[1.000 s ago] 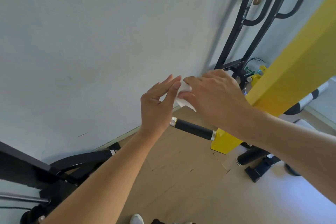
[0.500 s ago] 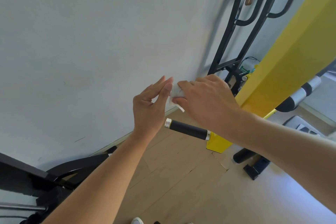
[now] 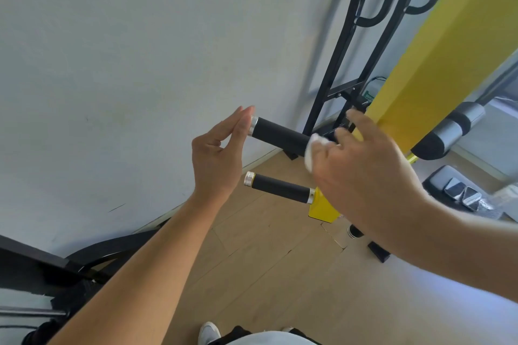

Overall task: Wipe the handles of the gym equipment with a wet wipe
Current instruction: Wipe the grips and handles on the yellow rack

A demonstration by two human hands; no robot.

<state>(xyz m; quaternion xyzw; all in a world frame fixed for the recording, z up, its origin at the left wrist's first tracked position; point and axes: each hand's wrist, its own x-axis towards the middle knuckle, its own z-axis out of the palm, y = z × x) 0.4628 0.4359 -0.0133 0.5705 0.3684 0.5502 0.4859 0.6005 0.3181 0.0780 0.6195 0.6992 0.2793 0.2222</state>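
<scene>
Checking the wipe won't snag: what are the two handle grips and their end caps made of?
Upper grip and lower grip: matte black with a fine grain, probably foam or textured rubber. End caps: shiny silver rings, likely polished metal, possibly chromed plastic. The wipe in the right hand looks like soft white cloth.

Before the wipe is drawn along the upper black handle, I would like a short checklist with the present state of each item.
1. Wet wipe in the right hand: ok, held at the fingers.
2. Wipe touches the upper handle: ok, at the end near the yellow frame.
3. Wipe wrapped fully round the handle: cannot tell, the hand hides the far side.
4. Left hand off the grip: ok, open beside the silver end cap.
5. Path toward the cap free: ok.
6. Lower handle already wiped: cannot tell.
</scene>
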